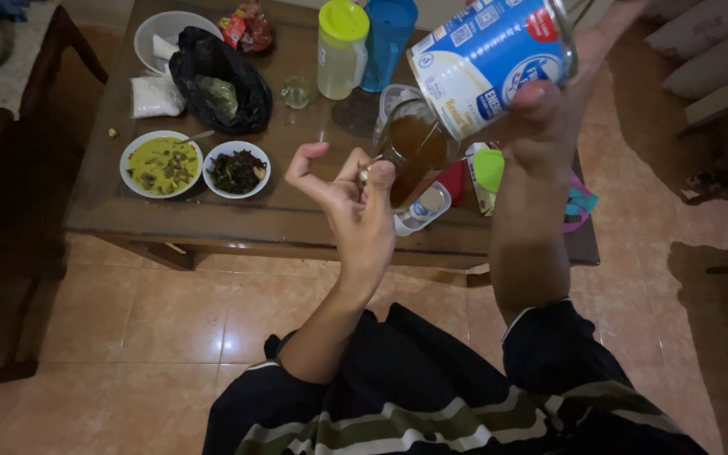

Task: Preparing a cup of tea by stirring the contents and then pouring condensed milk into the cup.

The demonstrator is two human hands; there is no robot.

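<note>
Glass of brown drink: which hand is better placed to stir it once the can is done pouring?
Left, probably. The left hand already pinches a spoon at the glass. The right hand is busy tilting the can above it.

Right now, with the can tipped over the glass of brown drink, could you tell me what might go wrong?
The can, tilted in the right hand, is wider than the glass; its contents may miss the rim and land on the table.
The glass looks nearly full, so adding more could overflow it.
The left hand holds the glass in the air, tilted; a slip could spill the drink on the floor.
</note>
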